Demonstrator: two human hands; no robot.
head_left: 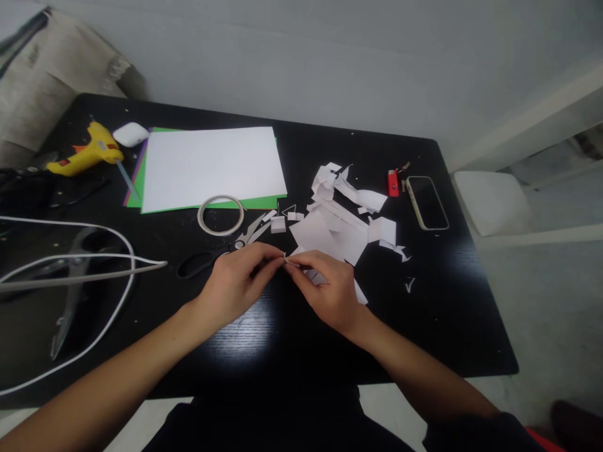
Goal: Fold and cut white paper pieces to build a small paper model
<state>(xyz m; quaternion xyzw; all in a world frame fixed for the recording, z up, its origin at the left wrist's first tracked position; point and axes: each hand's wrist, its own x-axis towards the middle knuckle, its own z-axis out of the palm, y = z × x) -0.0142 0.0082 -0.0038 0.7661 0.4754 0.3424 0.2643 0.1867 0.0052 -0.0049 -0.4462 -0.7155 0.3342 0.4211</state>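
My left hand (238,282) and my right hand (327,285) meet over the middle of the black table (438,314). Both pinch a small white paper piece (288,259) between thumb and fingertips. More white paper shows under my right palm. Just beyond my hands lies a pile of cut white paper scraps (343,220). Black-handled scissors (221,251) lie just behind my left hand, blades pointing right.
A roll of tape (220,215) lies by a white sheet (211,166) stacked on green and purple paper. A yellow glue gun (85,154) and a white case (130,134) sit far left. White cables (94,267) loop at left. A red lighter (392,183) and a phone (426,202) lie right.
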